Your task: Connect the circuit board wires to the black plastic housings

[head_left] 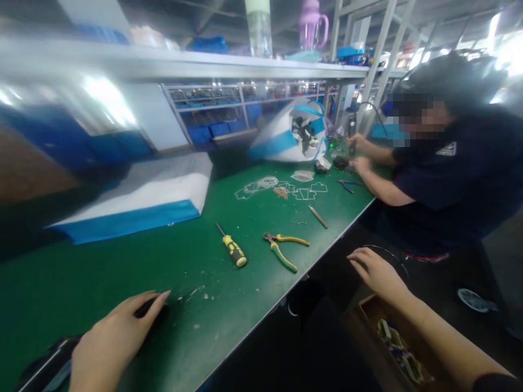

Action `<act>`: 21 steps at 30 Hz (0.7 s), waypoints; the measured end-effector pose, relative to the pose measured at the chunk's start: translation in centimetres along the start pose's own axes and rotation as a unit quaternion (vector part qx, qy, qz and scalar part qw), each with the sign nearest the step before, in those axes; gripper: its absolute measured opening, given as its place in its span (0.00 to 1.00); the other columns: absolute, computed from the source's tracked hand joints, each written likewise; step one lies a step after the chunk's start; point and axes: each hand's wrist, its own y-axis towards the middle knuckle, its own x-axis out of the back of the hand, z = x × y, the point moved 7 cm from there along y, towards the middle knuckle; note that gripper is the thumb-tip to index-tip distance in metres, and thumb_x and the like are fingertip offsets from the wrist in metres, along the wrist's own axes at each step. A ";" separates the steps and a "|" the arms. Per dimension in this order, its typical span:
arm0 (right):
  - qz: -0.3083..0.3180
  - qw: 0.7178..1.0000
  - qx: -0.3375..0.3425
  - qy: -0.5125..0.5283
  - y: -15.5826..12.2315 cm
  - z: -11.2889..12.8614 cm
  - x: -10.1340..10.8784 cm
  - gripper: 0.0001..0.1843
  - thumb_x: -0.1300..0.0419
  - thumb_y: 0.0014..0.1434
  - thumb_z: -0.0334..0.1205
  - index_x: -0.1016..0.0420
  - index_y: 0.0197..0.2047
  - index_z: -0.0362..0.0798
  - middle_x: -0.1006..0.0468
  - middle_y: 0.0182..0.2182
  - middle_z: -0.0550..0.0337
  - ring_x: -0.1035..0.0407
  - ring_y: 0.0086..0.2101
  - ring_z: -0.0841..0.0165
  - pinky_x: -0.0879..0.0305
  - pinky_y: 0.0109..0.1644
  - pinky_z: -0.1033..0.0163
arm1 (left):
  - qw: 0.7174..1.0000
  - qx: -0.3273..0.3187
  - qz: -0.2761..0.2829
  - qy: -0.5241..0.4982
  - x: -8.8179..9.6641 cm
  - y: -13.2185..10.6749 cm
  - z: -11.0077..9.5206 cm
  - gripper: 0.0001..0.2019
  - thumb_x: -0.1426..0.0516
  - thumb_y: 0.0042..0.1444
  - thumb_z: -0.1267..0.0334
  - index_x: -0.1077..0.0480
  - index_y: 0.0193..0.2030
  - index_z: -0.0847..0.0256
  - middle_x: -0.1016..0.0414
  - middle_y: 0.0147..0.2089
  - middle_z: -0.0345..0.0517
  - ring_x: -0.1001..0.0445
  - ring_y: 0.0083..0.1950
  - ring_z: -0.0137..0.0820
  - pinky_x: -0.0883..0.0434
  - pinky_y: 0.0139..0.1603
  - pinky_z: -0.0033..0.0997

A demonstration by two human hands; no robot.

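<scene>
My left hand (118,332) is at the near left of the green table, with its thumb and fingers closed around a small black object (145,308). The fingers hide most of that object, so its kind does not show. Past the table's front edge, my right hand (373,267) hangs in the air with fingers stretched out and nothing in it. A yellow and black screwdriver (233,249) lies on the table between the hands. Beside it rest green and yellow pliers (284,250), handles spread. Farther back is a thin pencil-like rod (317,216).
A co-worker (453,152) works at the far right, near blue-handled pliers (349,185). White gaskets (261,185) and small brass-coloured parts (280,193) lie mid-table. A white-blue sack (281,133) stands behind; another white-blue bag (163,190) lies left. A box (363,310) is below right.
</scene>
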 end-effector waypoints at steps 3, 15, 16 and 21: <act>-0.032 0.994 0.068 0.074 2.8 6.8 -0.3 0.14 0.52 0.65 0.42 0.26 0.44 0.50 0.28 0.46 0.55 0.31 0.47 0.67 0.36 0.55 0.61 | 0.996 -0.009 -0.084 -0.008 2.5 -2.2 -2.1 0.26 0.56 0.51 0.30 0.30 0.46 0.36 0.29 0.55 0.19 0.24 0.47 0.39 0.28 0.41 0.36; -0.126 0.954 0.230 0.143 7.4 17.0 -9.3 0.21 0.46 0.61 0.50 0.30 0.53 0.48 0.30 0.49 0.44 0.36 0.51 0.53 0.43 0.59 0.48 | 0.971 -0.091 -0.214 -0.063 3.3 -5.3 -4.6 0.18 0.48 0.60 0.46 0.25 0.40 0.56 0.23 0.44 0.44 0.25 0.43 0.33 0.30 0.41 0.28; -0.134 0.956 0.221 0.137 7.5 16.6 -9.5 0.22 0.47 0.61 0.50 0.31 0.54 0.48 0.30 0.49 0.42 0.36 0.52 0.52 0.44 0.60 0.48 | 0.971 -0.093 -0.211 -0.071 3.3 -5.3 -4.6 0.18 0.48 0.59 0.46 0.25 0.41 0.56 0.23 0.45 0.44 0.25 0.44 0.34 0.30 0.42 0.29; -0.146 0.960 0.219 0.098 7.5 15.9 -9.3 0.22 0.48 0.61 0.52 0.29 0.52 0.47 0.28 0.48 0.43 0.35 0.50 0.50 0.42 0.57 0.47 | 0.968 -0.108 -0.189 -0.126 3.7 -6.1 -4.4 0.30 0.40 0.53 0.47 0.39 0.61 0.50 0.34 0.61 0.42 0.30 0.56 0.37 0.30 0.53 0.33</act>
